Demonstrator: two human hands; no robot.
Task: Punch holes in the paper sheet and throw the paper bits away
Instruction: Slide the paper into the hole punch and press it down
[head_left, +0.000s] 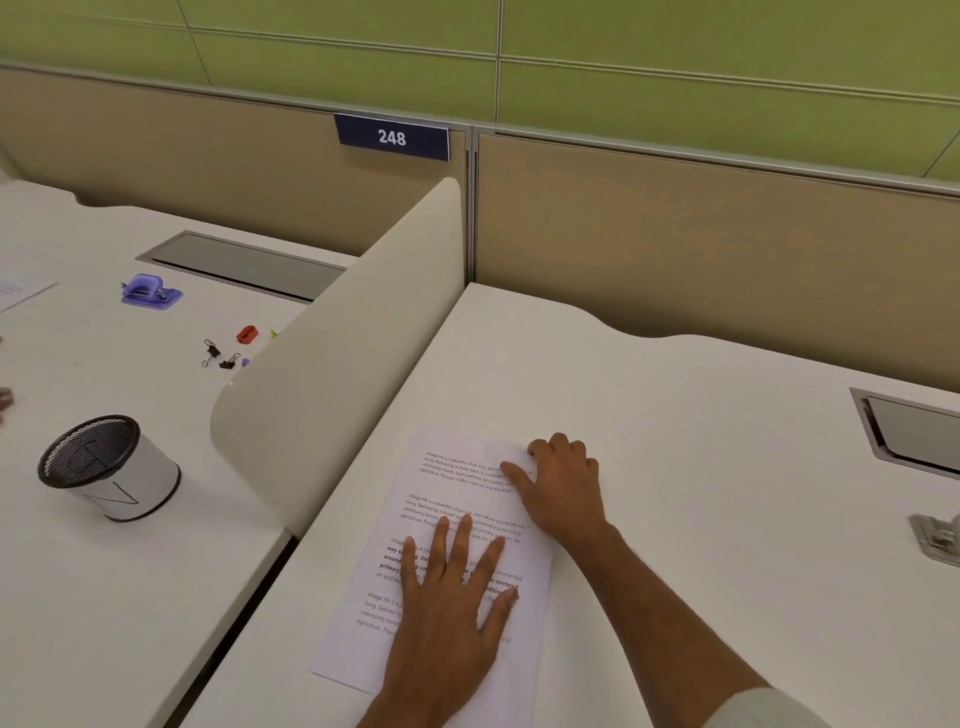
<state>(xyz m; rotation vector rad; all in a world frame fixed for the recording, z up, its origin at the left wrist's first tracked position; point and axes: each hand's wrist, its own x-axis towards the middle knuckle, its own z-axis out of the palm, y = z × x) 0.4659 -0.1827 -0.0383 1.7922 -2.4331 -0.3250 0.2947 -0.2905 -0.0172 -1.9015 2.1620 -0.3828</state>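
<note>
Paper sheet (441, 499) lies flat on your counter (675, 415). L hand (452, 597) presses it, fingers spread; R hand (563, 483) fingers curl at its top-right corner, can't tell if pinching. Purple hole punch (150, 293) sits on next counter (104, 571).

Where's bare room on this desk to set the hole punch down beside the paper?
Free: the white desk between the printed paper sheet and the beige partition, and rightward to the grey cable hatch. Crowded: the neighbouring desk around the purple hole punch and black binder clips.
</note>
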